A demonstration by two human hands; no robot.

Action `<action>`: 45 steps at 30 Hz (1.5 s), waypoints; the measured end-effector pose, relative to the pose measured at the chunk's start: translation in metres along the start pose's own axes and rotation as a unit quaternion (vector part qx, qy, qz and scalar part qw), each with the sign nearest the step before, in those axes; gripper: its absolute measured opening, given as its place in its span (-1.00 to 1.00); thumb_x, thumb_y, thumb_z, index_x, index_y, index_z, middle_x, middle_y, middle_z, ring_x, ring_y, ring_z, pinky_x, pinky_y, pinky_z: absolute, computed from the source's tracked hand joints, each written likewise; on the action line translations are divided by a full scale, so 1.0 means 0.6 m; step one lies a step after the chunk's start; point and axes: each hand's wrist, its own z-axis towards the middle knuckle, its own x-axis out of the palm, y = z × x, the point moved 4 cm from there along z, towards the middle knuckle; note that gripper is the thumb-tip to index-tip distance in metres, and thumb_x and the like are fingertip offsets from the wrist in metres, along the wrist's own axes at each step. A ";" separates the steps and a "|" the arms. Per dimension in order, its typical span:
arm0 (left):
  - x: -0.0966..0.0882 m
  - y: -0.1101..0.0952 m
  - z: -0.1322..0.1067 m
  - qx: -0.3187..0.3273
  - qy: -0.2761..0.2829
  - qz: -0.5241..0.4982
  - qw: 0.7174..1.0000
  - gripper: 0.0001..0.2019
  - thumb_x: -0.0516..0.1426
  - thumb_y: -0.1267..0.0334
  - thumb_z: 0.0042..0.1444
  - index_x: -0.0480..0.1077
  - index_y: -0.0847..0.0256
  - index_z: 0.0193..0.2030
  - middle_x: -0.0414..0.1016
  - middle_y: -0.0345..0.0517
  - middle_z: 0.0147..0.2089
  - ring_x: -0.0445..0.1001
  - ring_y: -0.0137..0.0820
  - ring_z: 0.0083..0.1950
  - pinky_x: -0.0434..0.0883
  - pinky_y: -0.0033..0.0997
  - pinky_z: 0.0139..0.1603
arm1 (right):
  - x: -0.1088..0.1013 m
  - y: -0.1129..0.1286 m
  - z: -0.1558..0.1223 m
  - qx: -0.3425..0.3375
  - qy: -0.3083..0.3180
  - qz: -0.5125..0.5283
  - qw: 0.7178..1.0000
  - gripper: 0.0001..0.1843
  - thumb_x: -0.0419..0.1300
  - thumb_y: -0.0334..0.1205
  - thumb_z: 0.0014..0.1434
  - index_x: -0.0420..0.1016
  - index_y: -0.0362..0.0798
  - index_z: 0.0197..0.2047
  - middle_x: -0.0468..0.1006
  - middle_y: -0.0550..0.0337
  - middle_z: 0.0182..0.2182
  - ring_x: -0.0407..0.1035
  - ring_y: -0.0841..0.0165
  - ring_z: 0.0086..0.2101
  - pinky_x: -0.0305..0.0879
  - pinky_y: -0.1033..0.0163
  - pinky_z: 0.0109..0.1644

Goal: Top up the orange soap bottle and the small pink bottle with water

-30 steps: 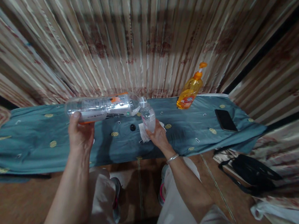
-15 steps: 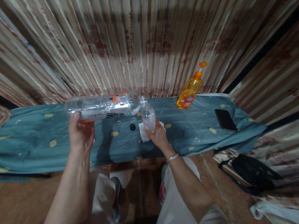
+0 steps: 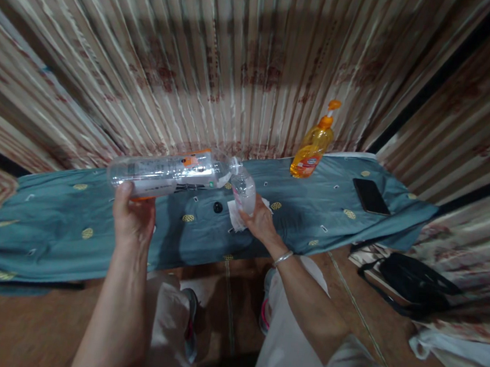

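My left hand (image 3: 133, 217) is closed round the base of a large clear plastic bottle (image 3: 167, 173), held almost flat above the table with its neck pointing right. The bottle's mouth meets the rim of a small clear cup (image 3: 244, 192), tilted and gripped by my right hand (image 3: 259, 221). A silver bangle sits on my right wrist. Under the cup lies a white tissue (image 3: 236, 216) on the blue cloth. A small black cap (image 3: 218, 207) rests on the cloth just left of the tissue.
A blue patterned cloth (image 3: 65, 229) covers the long narrow table against a striped curtain. An orange pump bottle (image 3: 312, 147) stands at the back right, a black phone (image 3: 370, 196) lies beyond it. A black bag (image 3: 414, 282) and white fabric lie on the floor at right.
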 end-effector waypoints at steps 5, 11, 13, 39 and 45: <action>-0.001 0.001 0.002 -0.002 0.008 -0.006 1.000 -0.63 0.46 0.08 -0.24 0.43 0.08 -0.35 0.67 -0.22 -0.20 0.62 -0.25 0.09 0.59 -0.34 0.06 | 0.004 -0.007 0.001 -0.021 -0.016 0.010 1.000 -0.27 0.35 -0.16 0.17 0.32 -0.25 0.33 0.64 -0.29 0.10 0.58 -0.04 0.09 0.51 -0.08 0.20; 0.008 -0.003 -0.004 -0.005 -0.013 -0.014 1.000 -0.59 0.47 0.10 -0.32 0.48 0.14 -0.31 0.68 -0.17 -0.15 0.61 -0.26 0.11 0.56 -0.40 0.07 | 0.009 -0.013 0.001 -0.026 -0.029 -0.007 0.999 -0.27 0.36 -0.16 0.16 0.33 -0.22 0.33 0.66 -0.27 0.07 0.59 -0.05 0.05 0.53 -0.08 0.17; 0.009 -0.004 -0.005 -0.004 -0.014 -0.012 1.000 -0.60 0.46 0.10 -0.32 0.49 0.13 -0.32 0.69 -0.17 -0.13 0.60 -0.26 0.11 0.56 -0.39 0.07 | 0.009 -0.012 0.000 -0.029 -0.031 -0.007 0.999 -0.29 0.35 -0.16 0.17 0.33 -0.22 0.32 0.67 -0.26 0.07 0.60 -0.04 0.04 0.53 -0.07 0.16; 0.012 -0.008 -0.006 -0.004 -0.009 -0.012 1.000 -0.65 0.49 0.11 -0.38 0.45 0.12 -0.50 0.68 -0.22 -0.21 0.61 -0.33 -0.04 0.57 -0.46 -0.03 | 0.005 -0.008 0.000 -0.027 -0.030 0.015 0.999 -0.32 0.34 -0.19 0.16 0.35 -0.22 0.30 0.64 -0.28 0.11 0.57 -0.04 0.11 0.51 -0.08 0.22; 0.010 -0.008 -0.005 -0.001 -0.002 -0.007 1.000 -0.66 0.47 0.11 -0.35 0.49 0.12 -0.45 0.68 -0.23 -0.19 0.61 -0.33 0.01 0.55 -0.47 0.00 | 0.003 -0.005 -0.001 -0.017 -0.025 0.006 1.000 -0.30 0.35 -0.21 0.17 0.32 -0.23 0.33 0.63 -0.29 0.13 0.57 -0.03 0.11 0.50 -0.08 0.24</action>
